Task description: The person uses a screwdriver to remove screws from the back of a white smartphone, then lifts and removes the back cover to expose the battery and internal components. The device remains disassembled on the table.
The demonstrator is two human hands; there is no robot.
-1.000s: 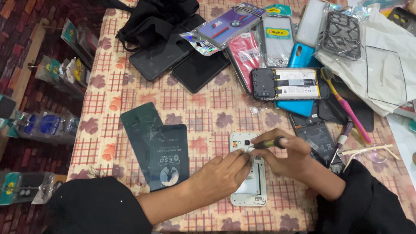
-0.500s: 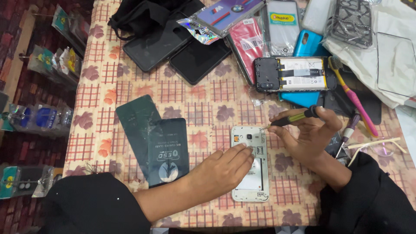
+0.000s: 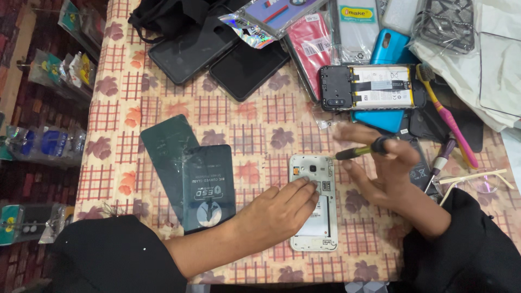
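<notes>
- I am pressing my left hand (image 3: 277, 209) down on the white phone (image 3: 313, 203) that is lying face-down on the worktop (image 3: 249, 125) just in front of me; its back cover is already off and the inner frame and camera are showing
- My left fingers (image 3: 304, 190) are lying flat and spread over the upper middle of the phone – steadying it, not gripping it
- My right hand (image 3: 388, 171) is hovering just right of the phone's top edge, and its fingers are pinching a small screwdriver (image 3: 361, 151) with a green-and-black shaft, tip pointing left toward the phone
- The hand is blurred, so I cannot tell whether the tip is touching the frame; it looks slightly above and beside it
- As I judge it, the work is at an early-to-middle stage: the cover is removed, the frame is still sitting on the body, and I cannot make out which screws are out
- To my left, two dark back panels (image 3: 190, 173) are lying overlapped on the checked cloth
- Farther up, another opened phone (image 3: 369, 87) is showing its battery, resting on a blue case (image 3: 388, 49)
- A pink-handled brush (image 3: 450, 122) and a second small driver (image 3: 439, 163) are lying to the right, near a pair of glasses (image 3: 477, 179)
- Two black phones (image 3: 217, 54) and several packaged covers are crowding the far side – well apart from my hands
</notes>
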